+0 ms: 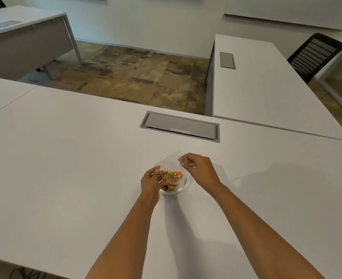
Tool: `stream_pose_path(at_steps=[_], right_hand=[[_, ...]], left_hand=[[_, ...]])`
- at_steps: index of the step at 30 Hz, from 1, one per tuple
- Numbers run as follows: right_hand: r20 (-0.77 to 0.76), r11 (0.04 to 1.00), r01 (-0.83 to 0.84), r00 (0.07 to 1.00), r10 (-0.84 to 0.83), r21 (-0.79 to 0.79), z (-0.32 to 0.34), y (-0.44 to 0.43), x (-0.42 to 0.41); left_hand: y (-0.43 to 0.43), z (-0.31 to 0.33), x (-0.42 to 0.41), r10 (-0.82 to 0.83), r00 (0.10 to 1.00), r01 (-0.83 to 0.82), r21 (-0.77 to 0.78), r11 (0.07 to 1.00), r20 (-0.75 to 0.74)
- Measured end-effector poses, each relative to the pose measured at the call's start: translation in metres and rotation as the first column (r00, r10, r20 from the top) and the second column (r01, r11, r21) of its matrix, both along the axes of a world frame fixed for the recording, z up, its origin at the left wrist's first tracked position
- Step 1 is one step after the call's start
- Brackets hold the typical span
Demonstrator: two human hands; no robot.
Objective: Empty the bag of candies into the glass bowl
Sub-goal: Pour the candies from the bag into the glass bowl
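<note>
A small glass bowl (183,185) stands on the white table, with gold and orange wrapped candies (169,188) lying in its bottom. Directly above it a clear plastic bag (171,160) is held tilted, its mouth toward the bowl, and more gold and orange candies (172,175) show through it. My left hand (151,182) pinches the bag's near left edge. My right hand (198,167) pinches the bag's right edge, a little higher. The bowl's left rim is hidden behind my left hand.
The white table (75,158) carries a grey cable hatch (180,125) just beyond the bowl. A second white desk (266,87) adjoins at the right, with a black chair (315,55) behind it. Another desk (21,37) stands at the far left.
</note>
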State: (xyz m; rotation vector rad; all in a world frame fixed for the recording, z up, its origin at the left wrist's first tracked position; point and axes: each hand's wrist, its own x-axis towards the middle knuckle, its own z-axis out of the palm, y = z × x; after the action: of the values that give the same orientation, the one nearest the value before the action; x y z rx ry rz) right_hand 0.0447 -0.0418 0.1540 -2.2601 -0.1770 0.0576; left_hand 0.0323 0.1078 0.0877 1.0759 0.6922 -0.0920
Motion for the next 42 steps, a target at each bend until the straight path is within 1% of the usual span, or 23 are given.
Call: stream_pose_path(at_steps=[6,9,13,15,18,21,24,27,30,37,39,42], right_hand=[[0.254,0.969,0.036,0.967,0.027,-0.243,0.006,0.009,-0.007],[0.314,0.966,0.059,0.949,0.023,-0.251,0.006,0.011,-0.01],[0.328,0.975,0.063,0.945,0.01,-0.212,0.007,0.012,-0.011],[0.303,0.986,0.101,0.951,-0.057,-0.132,0.009,0.011,-0.011],[0.198,0.986,0.158,0.966,-0.166,0.057,0.01,0.009,-0.008],[0.06,0.946,0.245,0.963,-0.263,0.212,0.01,0.004,-0.008],[-0.017,0.905,0.309,0.948,-0.318,0.293,0.006,0.001,-0.012],[-0.081,0.868,0.368,0.929,-0.362,0.333,0.001,0.0,-0.016],[-0.106,0.842,0.413,0.909,-0.402,0.348,-0.004,-0.002,-0.022],[-0.159,0.775,0.483,0.873,-0.461,0.408,-0.019,-0.008,-0.037],[-0.183,0.785,0.478,0.878,-0.442,0.395,-0.027,-0.008,-0.044],[-0.247,0.823,0.453,0.889,-0.386,0.343,-0.04,-0.011,-0.058]], left_hand=[[-0.002,-0.008,0.004,0.031,0.999,-0.028,0.105,0.994,-0.024],[-0.002,-0.009,0.005,0.054,0.997,-0.047,0.134,0.99,-0.048],[-0.001,-0.003,0.004,0.079,0.996,-0.074,0.129,0.989,-0.037],[-0.002,0.001,0.002,0.075,0.997,-0.075,0.096,0.993,-0.005],[-0.003,0.009,0.001,0.089,0.995,-0.092,0.07,0.993,0.046],[-0.003,0.017,0.0,0.095,0.99,-0.103,0.074,0.992,0.103],[-0.006,0.024,-0.002,0.057,0.982,-0.073,0.083,0.994,0.183],[-0.009,0.031,-0.005,0.007,0.972,-0.029,0.094,0.995,0.234],[-0.012,0.031,-0.009,-0.037,0.967,0.002,0.138,0.99,0.252],[-0.012,0.027,-0.021,-0.042,0.965,-0.023,0.24,0.971,0.26],[-0.01,0.023,-0.027,-0.071,0.965,-0.006,0.29,0.957,0.253],[-0.001,0.014,-0.04,-0.22,0.95,0.123,0.384,0.915,0.22]])
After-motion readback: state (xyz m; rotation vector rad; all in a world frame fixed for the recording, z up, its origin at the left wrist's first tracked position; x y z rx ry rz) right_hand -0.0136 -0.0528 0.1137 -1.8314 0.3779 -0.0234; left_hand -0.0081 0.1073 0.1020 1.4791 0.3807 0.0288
